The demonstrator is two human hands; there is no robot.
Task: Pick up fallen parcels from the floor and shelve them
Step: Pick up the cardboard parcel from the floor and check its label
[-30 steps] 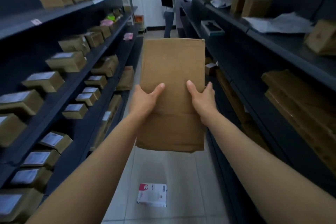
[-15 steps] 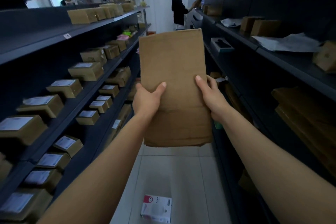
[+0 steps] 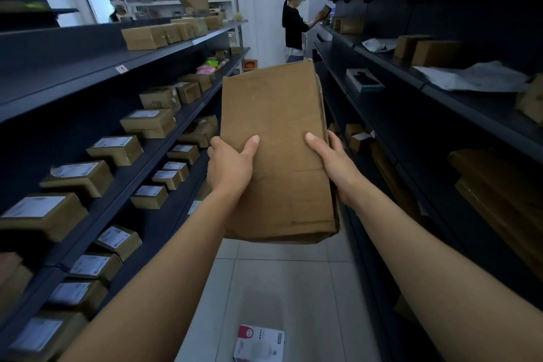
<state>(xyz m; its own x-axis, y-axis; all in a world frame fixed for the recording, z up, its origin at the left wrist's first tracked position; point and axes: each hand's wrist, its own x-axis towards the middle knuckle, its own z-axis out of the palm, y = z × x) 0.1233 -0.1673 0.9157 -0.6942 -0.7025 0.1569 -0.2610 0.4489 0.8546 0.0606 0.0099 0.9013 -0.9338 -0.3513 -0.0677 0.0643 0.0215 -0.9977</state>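
Note:
A long brown cardboard parcel (image 3: 274, 138) is held up in front of me in the aisle, its far end tipped slightly to the right. My left hand (image 3: 230, 166) grips its left edge with the thumb on top. My right hand (image 3: 335, 163) grips its right edge the same way. A white and red box (image 3: 260, 344) lies on the tiled floor below, near the bottom edge of the view.
Dark shelves (image 3: 123, 182) on the left carry several labelled brown boxes. Dark shelves (image 3: 440, 88) on the right hold flat cartons, white bags and a few boxes. A person in black (image 3: 293, 25) stands at the aisle's far end; another person (image 3: 117, 7) is behind the left shelving.
The view has tilted upward, showing more of the far room. The parcel, held in both hands, has turned slightly so its right side face shows.

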